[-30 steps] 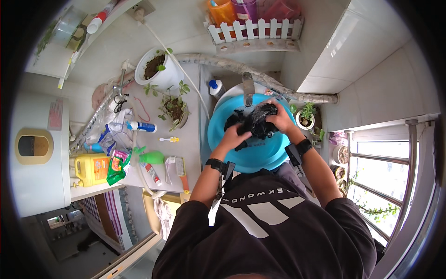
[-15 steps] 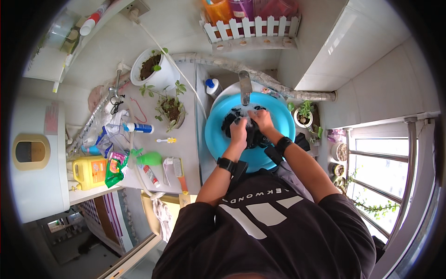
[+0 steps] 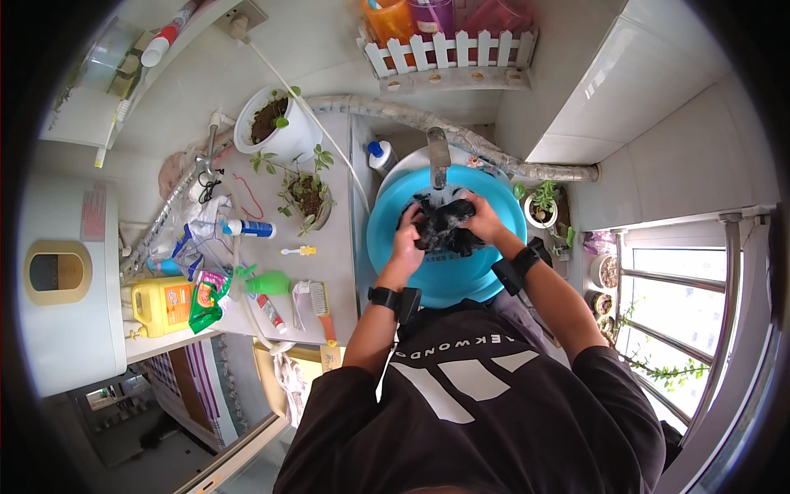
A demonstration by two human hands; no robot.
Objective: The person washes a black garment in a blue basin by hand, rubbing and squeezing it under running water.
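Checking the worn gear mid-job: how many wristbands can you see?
2: a black left wristband on the left wrist and a black right wristband on the right wrist. Both wrists are in view, so none seems hidden there.

Bunched wet black cloth [image 3: 448, 224] in basin [image 3: 477, 280]

A basin [image 3: 388, 218] sits under a faucet [image 3: 439, 156], a cloth [image 3: 445, 218] inside it between the left hand [image 3: 408, 235] and the right hand [image 3: 483, 221]. On the counter [image 3: 339, 247] to the left, 2 potted plants [image 3: 296, 140] are toward the back; a toothbrush [image 3: 298, 250], a spray bottle [image 3: 270, 282] and a scrub brush [image 3: 322, 305] are nearer the front, with a jug [image 3: 156, 306] farther left. Another plant pot [image 3: 540, 219] and then a window [image 3: 671, 263] are to the right. Behind the faucet, a wall rack [image 3: 451, 53] holds cups [image 3: 392, 23].
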